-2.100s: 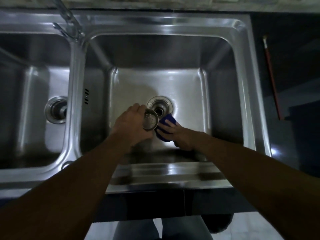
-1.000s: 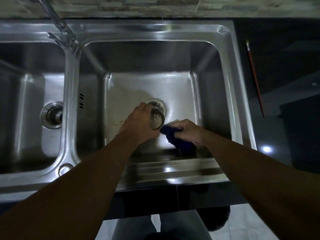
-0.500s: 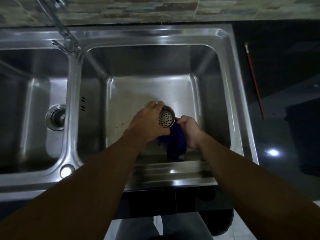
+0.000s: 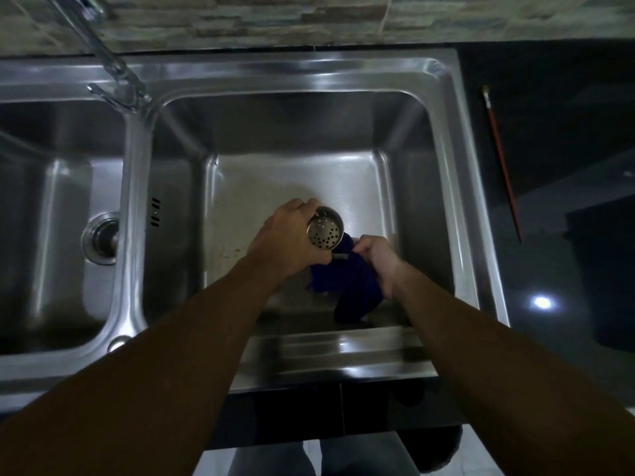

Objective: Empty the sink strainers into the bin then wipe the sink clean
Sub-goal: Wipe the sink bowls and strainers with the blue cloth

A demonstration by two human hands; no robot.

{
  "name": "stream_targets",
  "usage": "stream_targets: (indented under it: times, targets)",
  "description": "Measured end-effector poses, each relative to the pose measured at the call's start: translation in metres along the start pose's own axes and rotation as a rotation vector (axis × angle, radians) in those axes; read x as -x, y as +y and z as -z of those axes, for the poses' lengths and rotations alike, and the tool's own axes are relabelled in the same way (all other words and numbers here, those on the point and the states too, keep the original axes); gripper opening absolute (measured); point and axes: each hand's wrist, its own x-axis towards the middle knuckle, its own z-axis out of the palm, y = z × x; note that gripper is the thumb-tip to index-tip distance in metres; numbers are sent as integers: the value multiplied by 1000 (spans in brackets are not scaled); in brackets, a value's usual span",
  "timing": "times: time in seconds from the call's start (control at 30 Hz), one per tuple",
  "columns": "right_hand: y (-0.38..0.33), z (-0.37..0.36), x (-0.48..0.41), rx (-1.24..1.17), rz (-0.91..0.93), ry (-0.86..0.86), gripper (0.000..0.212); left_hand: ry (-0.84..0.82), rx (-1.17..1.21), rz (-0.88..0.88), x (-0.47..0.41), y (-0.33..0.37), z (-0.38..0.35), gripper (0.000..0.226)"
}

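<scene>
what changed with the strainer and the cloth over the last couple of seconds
The left hand lifted the perforated steel strainer off the right basin's drain. The right hand gathered the dark blue cloth off the basin floor; it now hangs. Both grips stayed; the left basin's drain is unchanged.

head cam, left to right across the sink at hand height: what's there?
Left drain → left hand → strainer → blue cloth → right hand → red brush on the counter.
</scene>
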Motion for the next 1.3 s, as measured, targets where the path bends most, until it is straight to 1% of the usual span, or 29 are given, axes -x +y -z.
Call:
stream_targets:
  times: [0.03,0.07,0.13,0.2,0.23,0.3,0.33,0.43,0.5,0.53,0.57,0.63,0.67,0.77,0.87,1.0,1.13,1.2,1.27,1.3]
  targets:
    - [0,3,0,-14,3,19,28,-6,0,10,-3,0,1,87]
    - [-1,8,0,-29,8,41,32,-16,1,21,-7,-1,1,89]
    - [-4,18,1,-90,33,82,49,-40,-30,43,-15,-2,1,88]
    - [-10,26,3,-176,103,123,59,-72,-98,55,-26,-4,-1,81]
    - [-14,29,3,-183,156,148,57,-82,-118,66,-32,-5,-3,78]
    - [-23,30,2,-85,302,265,33,-82,-128,90,-46,-7,-8,74]
    - [-27,30,1,49,392,350,22,-75,-124,95,-53,-7,-11,73]
    - [-28,24,-3,634,620,548,17,-30,-82,108,-78,-4,-22,71]
    - [-18,18,-5,1037,662,594,20,-3,-61,119,-94,1,-28,78]
    - [-11,15,-7,1221,645,567,24,6,-56,126,-100,2,-31,83]
    - [-5,12,-9,1369,597,489,31,13,-49,130,-106,4,-34,87]
    - [6,5,-11,1568,470,300,46,13,-35,130,-116,5,-39,92]
    - [9,3,-12,1626,425,252,54,9,-34,129,-119,6,-42,94]
    - [6,0,-16,1669,385,253,68,12,-32,131,-127,6,-47,96]
    - [6,0,-20,1719,361,250,76,40,-19,124,-130,4,-51,94]
    - [11,3,-26,1693,385,273,74,69,23,113,-134,1,-56,95]
    - [16,8,-32,1642,428,276,72,46,139,129,-127,-2,-53,104]
    - [17,10,-32,1643,461,270,70,87,141,142,-117,-8,-48,91]
    - [16,13,-29,1698,499,279,67,140,67,145,-99,-21,-43,71]
    - [16,14,-27,1727,524,285,66,138,18,143,-86,-29,-40,65]
